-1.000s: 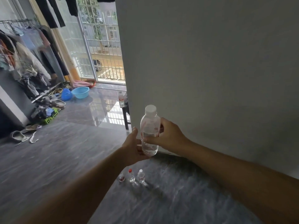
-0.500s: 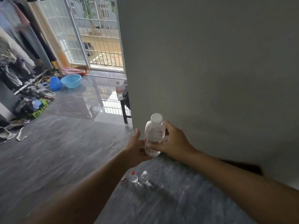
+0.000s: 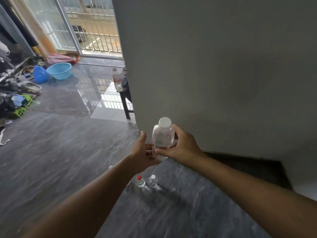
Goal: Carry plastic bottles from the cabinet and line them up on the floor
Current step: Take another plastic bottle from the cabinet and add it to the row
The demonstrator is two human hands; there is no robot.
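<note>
**One clear bottle in both hands, a short row on the floor below**

The held bottle (image 3: 162,138) is clear plastic with a white cap. Its long axis is close to upright, cap up and leaning slightly toward the grey wall (image 3: 223,74). It is in the air in front of the wall's corner edge, well above the floor (image 3: 60,152). The right hand (image 3: 181,146) is wrapped around its lower body, thumb in front and fingers behind. The left hand (image 3: 143,152) is cupped with the palm facing the bottle's base; its fingers touch or nearly touch the bottom, and I cannot tell how firmly it holds.

On the floor directly below stand two bottles that show clearly: a red-capped bottle (image 3: 141,181) and, just beside it on the right, a clear-capped bottle (image 3: 153,180), both upright. A third item (image 3: 129,185) to the left of the red cap is mostly hidden by the left forearm, and a small pale bit (image 3: 110,167) shows above that arm; I cannot tell what either is.

One more bottle (image 3: 117,80) stands upright on a dark stool (image 3: 126,102) beside the wall's far edge. Farther left are one blue basin (image 3: 59,70) and one blue bag (image 3: 39,74), next to a heap of shoes and clothes.

The floor to the right of the row, along the dark strip at the wall's foot, is bare, as is the wide stretch to the left.
</note>
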